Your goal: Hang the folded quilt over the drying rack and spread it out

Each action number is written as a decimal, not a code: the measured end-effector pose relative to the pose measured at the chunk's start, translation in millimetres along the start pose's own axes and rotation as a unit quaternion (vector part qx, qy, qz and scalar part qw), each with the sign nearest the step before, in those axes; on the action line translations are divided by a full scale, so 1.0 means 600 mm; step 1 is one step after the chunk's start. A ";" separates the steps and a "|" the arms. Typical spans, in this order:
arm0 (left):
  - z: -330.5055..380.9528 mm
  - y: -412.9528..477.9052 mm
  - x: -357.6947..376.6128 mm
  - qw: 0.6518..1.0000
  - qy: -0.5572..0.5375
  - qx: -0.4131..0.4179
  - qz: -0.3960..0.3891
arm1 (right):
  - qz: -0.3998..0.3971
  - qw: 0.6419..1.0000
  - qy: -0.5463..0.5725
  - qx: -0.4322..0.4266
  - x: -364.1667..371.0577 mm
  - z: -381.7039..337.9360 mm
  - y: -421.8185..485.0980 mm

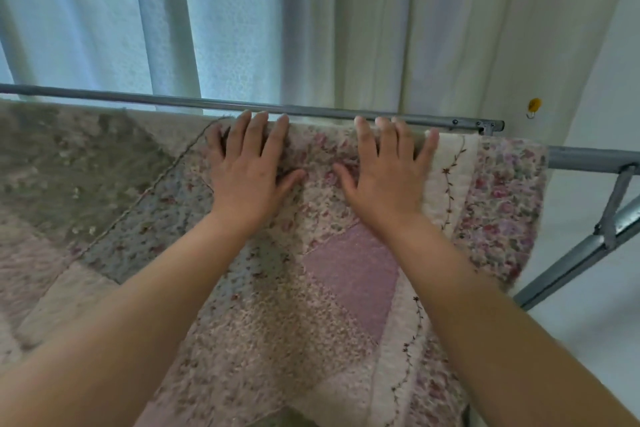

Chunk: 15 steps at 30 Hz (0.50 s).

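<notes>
A patchwork quilt (349, 274) in pink, cream and floral squares hangs over the near bar of a grey metal drying rack (214, 103) and drapes toward me. My left hand (247, 168) lies flat on the quilt near its top fold, fingers spread, fingertips close to the far bar. My right hand (388, 170) rests flat beside it to the right, fingers also spread. Neither hand grips the cloth. The quilt's right edge ends just short of the rack's right end.
The rack's folding legs and side bar (595, 246) stick out at the right. Pale curtains (221, 21) hang close behind the rack. A small yellow hook (534, 107) is on the white wall at the right.
</notes>
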State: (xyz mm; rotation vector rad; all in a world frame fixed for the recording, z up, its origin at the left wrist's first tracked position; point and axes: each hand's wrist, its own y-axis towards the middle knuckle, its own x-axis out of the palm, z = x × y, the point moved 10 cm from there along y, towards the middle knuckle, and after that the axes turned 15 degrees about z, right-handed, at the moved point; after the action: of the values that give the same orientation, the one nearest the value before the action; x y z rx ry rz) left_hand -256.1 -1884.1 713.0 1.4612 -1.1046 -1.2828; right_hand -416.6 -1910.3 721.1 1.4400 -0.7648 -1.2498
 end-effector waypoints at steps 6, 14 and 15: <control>0.003 -0.003 -0.013 0.999 -0.034 0.034 -0.010 | -0.017 0.999 -0.021 0.038 -0.008 0.000 -0.006; -0.040 -0.095 -0.062 0.989 -0.051 -0.016 -0.136 | -0.107 0.992 0.021 0.063 -0.043 0.006 -0.064; -0.046 -0.105 -0.076 0.989 -0.053 -0.029 -0.136 | -0.118 0.989 0.041 0.073 -0.052 0.004 -0.078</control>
State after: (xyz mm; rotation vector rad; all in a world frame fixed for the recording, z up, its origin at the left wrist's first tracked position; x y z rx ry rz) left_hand -227.7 -1824.2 663.8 1.5536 -0.9480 -1.5846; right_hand -434.0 -1869.9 686.1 1.7310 -0.6550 -1.3243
